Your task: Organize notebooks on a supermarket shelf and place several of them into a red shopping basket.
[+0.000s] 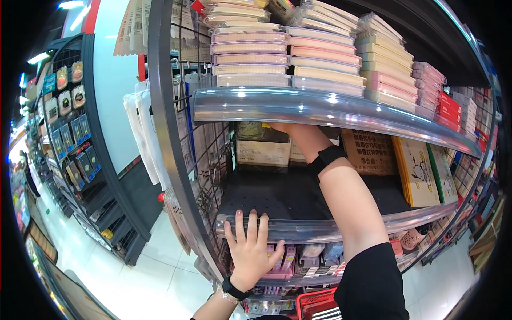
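Observation:
My left hand (251, 246) rests with spread fingers on the clear plastic front strip (296, 231) of the middle shelf and holds nothing. My right hand (282, 127) reaches in under the upper shelf; its fingers are hidden behind that shelf's edge, near a dark, wrapped notebook (263, 152) with a pale band. A second such notebook stands beside it, partly behind my right wrist. Farther right on this shelf are a brown cardboard box (370, 154), yellow-edged books with a cartoon cover (418, 174) and a green-edged one (444, 176).
Stacks of wrapped notebooks (326, 60) fill the upper shelf above my right arm. A dark metal upright (170, 120) and wire grid stand at left, with hanging goods. Below are small packaged goods (312, 260) and a red basket (316, 298). Another display rack (92, 160) stands across the aisle.

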### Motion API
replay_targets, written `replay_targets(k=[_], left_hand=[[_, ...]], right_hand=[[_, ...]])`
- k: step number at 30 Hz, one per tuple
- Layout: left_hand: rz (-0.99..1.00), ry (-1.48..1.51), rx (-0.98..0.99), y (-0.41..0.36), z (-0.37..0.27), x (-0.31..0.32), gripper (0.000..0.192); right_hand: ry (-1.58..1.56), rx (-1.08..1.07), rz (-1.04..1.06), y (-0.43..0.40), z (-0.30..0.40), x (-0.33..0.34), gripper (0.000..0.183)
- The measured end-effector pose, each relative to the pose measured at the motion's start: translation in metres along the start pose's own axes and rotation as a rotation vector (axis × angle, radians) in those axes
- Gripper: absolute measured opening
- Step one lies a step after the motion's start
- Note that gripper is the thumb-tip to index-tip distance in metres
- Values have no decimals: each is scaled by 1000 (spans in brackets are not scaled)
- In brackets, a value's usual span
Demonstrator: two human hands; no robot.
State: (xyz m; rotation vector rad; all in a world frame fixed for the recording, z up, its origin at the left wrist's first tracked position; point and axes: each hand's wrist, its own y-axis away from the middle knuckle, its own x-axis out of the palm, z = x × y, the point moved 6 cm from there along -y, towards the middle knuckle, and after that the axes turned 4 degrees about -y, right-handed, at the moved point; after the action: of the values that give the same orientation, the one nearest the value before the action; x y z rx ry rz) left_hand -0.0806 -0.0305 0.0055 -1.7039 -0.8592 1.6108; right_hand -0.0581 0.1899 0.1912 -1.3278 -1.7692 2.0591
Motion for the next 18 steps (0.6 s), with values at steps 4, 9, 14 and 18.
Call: replay_targets(k=[4, 9, 14, 18], left_hand=[[-3, 13, 15, 2, 1, 2, 60], [2, -10, -16, 2, 2, 5, 60], [14, -13, -14, 1, 1, 6, 61], [19, -12, -3, 1, 2, 6, 61]], right_hand=[[-13, -29, 46, -6, 13, 8, 41], [-17, -45, 98, -11, 19, 3, 41], [-5, -38, 151, 6, 1, -12, 42], [-6, -29, 204, 5, 3, -8, 43]])
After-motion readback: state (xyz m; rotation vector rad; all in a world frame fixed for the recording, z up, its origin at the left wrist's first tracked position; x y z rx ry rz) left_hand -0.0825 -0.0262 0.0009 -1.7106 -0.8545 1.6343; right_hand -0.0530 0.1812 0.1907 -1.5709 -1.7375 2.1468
